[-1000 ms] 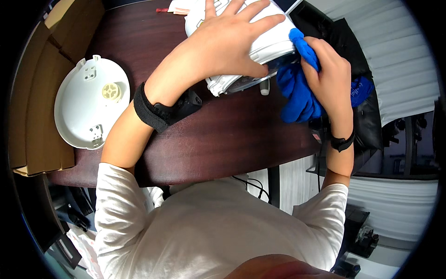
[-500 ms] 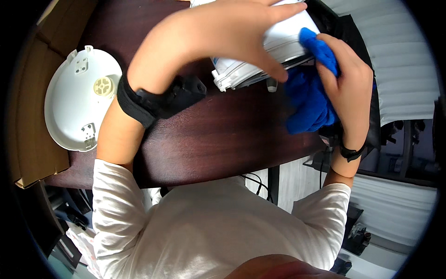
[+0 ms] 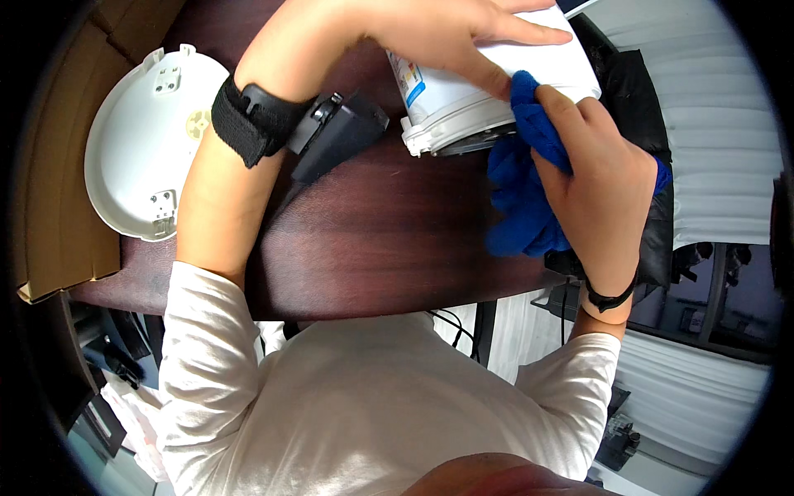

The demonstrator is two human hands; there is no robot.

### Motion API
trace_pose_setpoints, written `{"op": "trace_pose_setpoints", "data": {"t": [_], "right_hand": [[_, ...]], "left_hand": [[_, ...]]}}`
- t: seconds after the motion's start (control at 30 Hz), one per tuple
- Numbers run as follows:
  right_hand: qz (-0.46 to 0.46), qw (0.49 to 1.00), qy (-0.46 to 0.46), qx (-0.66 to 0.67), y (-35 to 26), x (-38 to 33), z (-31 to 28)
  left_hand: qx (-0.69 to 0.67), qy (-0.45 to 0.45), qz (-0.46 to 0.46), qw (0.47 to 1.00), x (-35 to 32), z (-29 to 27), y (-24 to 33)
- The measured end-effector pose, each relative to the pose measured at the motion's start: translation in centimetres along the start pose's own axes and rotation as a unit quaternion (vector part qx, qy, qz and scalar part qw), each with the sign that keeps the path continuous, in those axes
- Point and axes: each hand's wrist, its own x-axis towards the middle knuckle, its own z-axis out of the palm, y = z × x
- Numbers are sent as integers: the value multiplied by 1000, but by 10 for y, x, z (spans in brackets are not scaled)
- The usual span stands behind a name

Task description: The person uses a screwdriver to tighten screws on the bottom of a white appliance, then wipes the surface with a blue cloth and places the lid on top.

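Observation:
A white, rounded appliance body (image 3: 566, 68) lies on its side at the top of the head view, with a coloured label on its left part and a rim facing me. My left hand (image 3: 451, 33) rests over it with fingers spread and flat on the white shell. A bunched blue cloth (image 3: 529, 202) is gripped in my right hand (image 3: 591, 165), its upper end pressed against the shell near the rim and the rest hanging over the table. Dark parts show inside the rim, partly hidden by the cloth.
A round white cover (image 3: 132, 157) with a pale yellow wheel lies at the left, beside a cardboard box (image 3: 58, 165). The dark wooden table (image 3: 372, 231) has its front edge near my body. A black padded item (image 3: 645, 107) stands beyond the right edge. A black device (image 3: 343, 136) is strapped to my left wrist.
My right hand has brought the cloth leftward, up against the white shell near my left thumb. The appliance body appears turned slightly, showing more of its label. The whole view has shifted a little.

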Motion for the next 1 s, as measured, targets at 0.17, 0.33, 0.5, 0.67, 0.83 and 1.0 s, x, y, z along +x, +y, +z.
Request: {"op": "trace_pose_setpoints", "data": {"t": [0.17,0.33,0.5,0.67,0.83,1.0], "right_hand": [[38,997,-59,-40,-10,0,-4],[22,998,-31,46,-8,-4,-5],[26,993,-47,109,-12,-20,3],[61,989,-35,128,-17,-36,24],[66,986,-81,131,-24,-45,38],[79,981,-123,129,-33,-47,45]], "left_hand": [[-14,-31,-44,998,-8,-17,16],[-6,-2,-53,999,-3,-9,15],[6,98,-54,994,-1,0,41],[-19,133,-30,990,0,4,39],[5,193,-34,981,8,17,42],[10,191,-32,981,13,20,40]]}}
